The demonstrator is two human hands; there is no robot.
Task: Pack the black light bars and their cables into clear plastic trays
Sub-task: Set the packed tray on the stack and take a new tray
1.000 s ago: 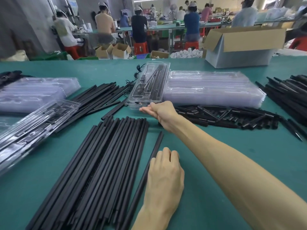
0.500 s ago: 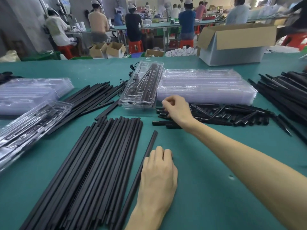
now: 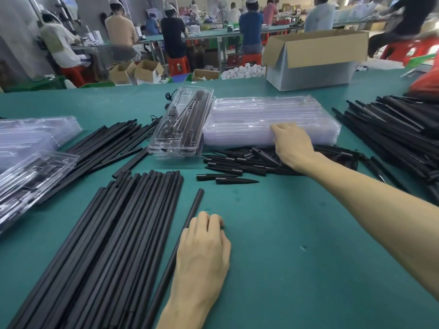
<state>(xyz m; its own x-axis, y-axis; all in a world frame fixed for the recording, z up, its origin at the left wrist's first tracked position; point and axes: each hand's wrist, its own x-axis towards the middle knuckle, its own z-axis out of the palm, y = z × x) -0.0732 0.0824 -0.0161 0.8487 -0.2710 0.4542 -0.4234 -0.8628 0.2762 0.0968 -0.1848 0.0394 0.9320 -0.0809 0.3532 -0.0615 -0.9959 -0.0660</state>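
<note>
Several long black light bars (image 3: pixel 107 245) lie side by side on the green table. One single bar (image 3: pixel 187 219) lies apart to their right, and my left hand (image 3: pixel 202 252) rests on it, palm down, fingers curled over it. My right hand (image 3: pixel 293 144) reaches far forward, its fingers on the near edge of a stack of empty clear plastic trays (image 3: pixel 268 119). A filled clear tray (image 3: pixel 183 124) with bars and a cable lies just left of that stack. Short black pointed pieces (image 3: pixel 235 162) lie in a heap under my right wrist.
More clear trays (image 3: pixel 31 136) sit at the far left, with a packed tray (image 3: pixel 31 181) below them. Another pile of black bars (image 3: pixel 399 138) fills the right side, and a loose fan of bars (image 3: pixel 107 143) lies behind the main group. An open cardboard box (image 3: pixel 313 60) stands at the table's back edge.
My right hand has moved from the heap of short black pieces rightward and forward onto the stack of empty trays. My left hand has stayed on the single bar.
</note>
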